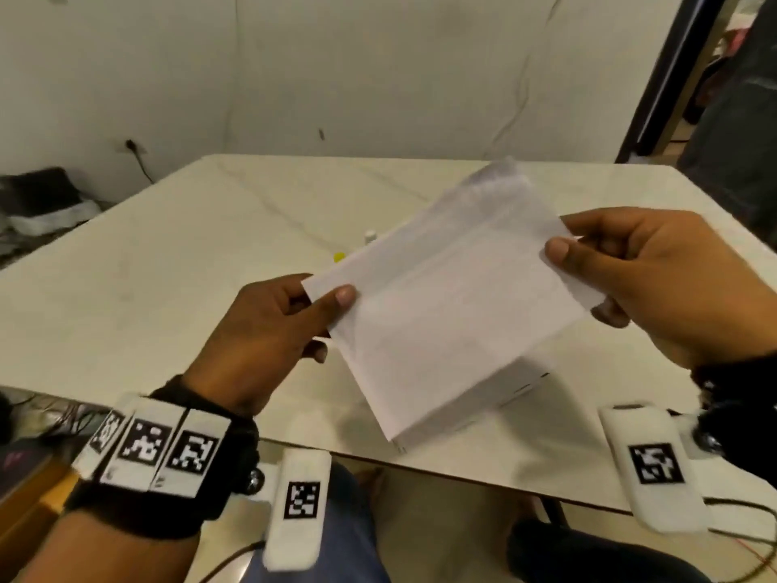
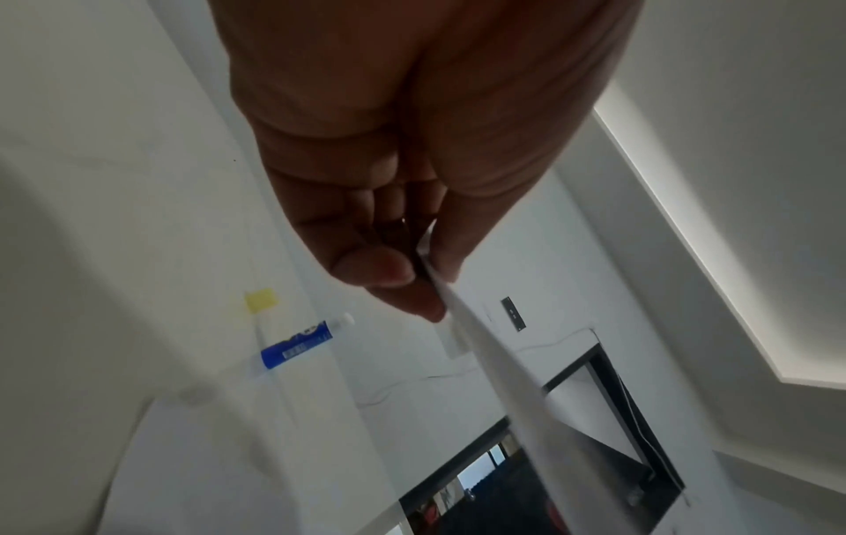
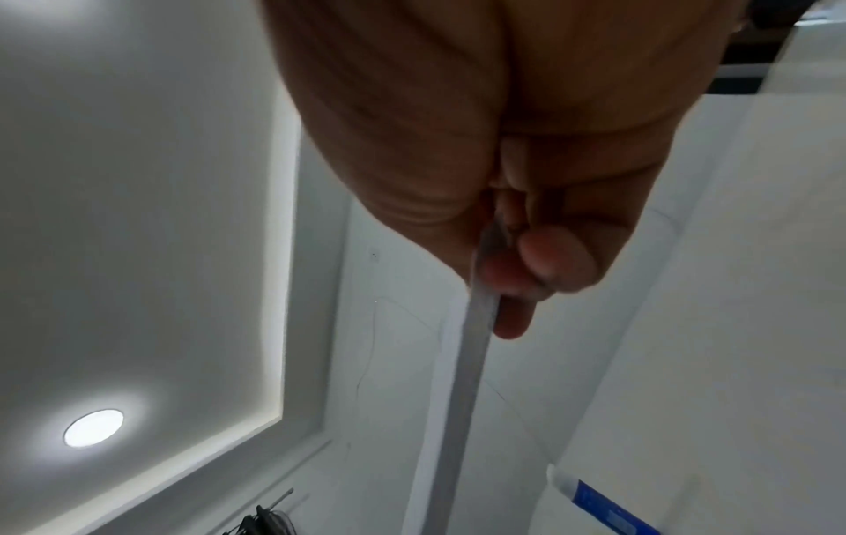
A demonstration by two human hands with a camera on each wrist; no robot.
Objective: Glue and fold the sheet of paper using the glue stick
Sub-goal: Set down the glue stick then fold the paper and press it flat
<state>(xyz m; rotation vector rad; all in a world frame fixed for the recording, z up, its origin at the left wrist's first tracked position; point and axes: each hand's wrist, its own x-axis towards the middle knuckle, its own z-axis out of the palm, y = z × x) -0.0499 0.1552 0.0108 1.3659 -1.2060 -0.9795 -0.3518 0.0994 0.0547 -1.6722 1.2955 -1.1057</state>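
A white sheet of paper hangs in the air above the table, tilted, its far end blurred. My left hand pinches its left corner between thumb and fingers, and my right hand pinches its right edge the same way. In both wrist views the paper appears edge-on, running away from the pinching fingers. The blue and white glue stick lies on the table behind the sheet, and its yellow cap lies apart from it. In the head view the paper hides most of the stick.
The pale marble-patterned table ends close to my body. Below the paper something white sits on the table, mostly covered. A wall stands behind the table, a dark doorway at right, and clutter on the floor at left.
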